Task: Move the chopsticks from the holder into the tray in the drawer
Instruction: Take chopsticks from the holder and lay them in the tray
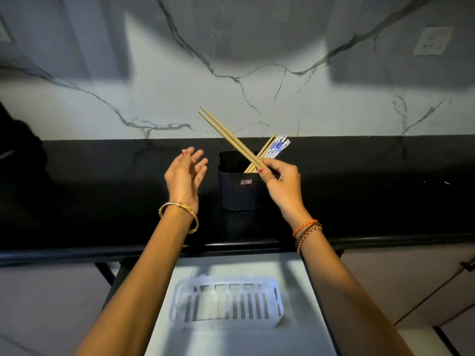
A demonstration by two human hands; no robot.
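Observation:
A dark rectangular holder [239, 191] stands on the black counter. My right hand [280, 181] pinches a pair of plain wooden chopsticks [226, 136] at one end; they slant up to the left above the holder. More chopsticks remain in the holder, a wooden one [264, 150] and some with blue-and-white patterned tops [279, 147], leaning right. My left hand [186, 173] hovers open just left of the holder, holding nothing. Below the counter, a white slotted plastic tray [180, 299] lies in the open drawer [308, 337]; nothing is visible inside it.
The black counter [372, 191] runs across the view, backed by a white marble wall [334, 106] with a socket [433, 41] at the upper right. Cabinet fronts flank the drawer on both sides. A dark object [18, 150] sits at the far left.

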